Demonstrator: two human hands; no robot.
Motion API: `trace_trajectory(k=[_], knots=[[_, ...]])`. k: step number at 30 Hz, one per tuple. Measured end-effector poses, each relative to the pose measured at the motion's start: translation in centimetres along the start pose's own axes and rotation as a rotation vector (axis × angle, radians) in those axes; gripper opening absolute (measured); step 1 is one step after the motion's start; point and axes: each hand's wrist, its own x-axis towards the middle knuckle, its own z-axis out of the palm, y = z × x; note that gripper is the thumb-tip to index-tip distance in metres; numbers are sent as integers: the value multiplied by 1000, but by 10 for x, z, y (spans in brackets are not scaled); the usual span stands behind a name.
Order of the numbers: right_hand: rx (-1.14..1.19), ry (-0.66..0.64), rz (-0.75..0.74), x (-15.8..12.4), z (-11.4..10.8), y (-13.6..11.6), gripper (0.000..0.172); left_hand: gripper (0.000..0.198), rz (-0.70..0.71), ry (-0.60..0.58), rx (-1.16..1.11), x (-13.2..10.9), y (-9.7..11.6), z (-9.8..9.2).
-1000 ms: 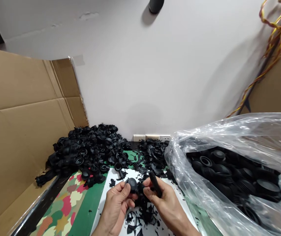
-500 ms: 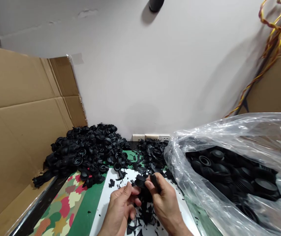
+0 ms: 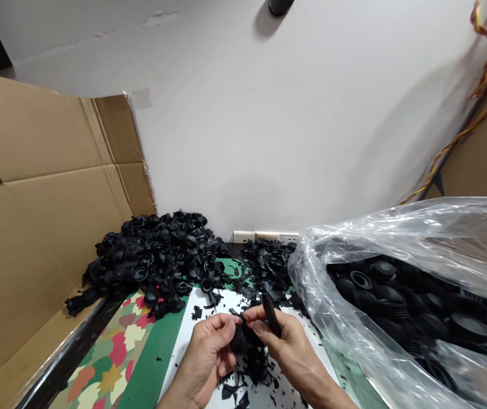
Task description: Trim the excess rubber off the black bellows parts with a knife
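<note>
My left hand (image 3: 209, 355) is closed around a small black ribbed rubber part (image 3: 240, 339) held low in the middle of the view. My right hand (image 3: 288, 346) grips a black-handled tool (image 3: 270, 313) and its fingertips pinch at the part's edge. Both hands hover over a white sheet (image 3: 183, 346) strewn with black rubber trimmings (image 3: 254, 369).
A heap of black rubber parts (image 3: 158, 255) lies at the back left against a cardboard wall (image 3: 34, 199). A clear plastic bag (image 3: 405, 295) of similar parts fills the right side. More scraps (image 3: 266, 264) sit by the white wall. A camouflage-patterned mat (image 3: 111, 352) covers the table's left.
The left hand has turned the rubber part and lowered it slightly. The right hand's fingers have shifted onto its edge. The view has drifted a little to the left.
</note>
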Motion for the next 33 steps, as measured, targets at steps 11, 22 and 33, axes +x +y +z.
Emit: trace_trajectory(k=[11, 22, 33], knots=[[-222, 207, -258, -6, 19, 9, 23, 40, 75, -101, 16, -5, -3, 6], [-472, 420, -446, -4, 30, 15, 23, 36, 192, -69, 151, -17, 7, 17], [-507, 556, -211, 19, -19, 8, 21, 32, 126, -110, 160, -39, -3, 11]])
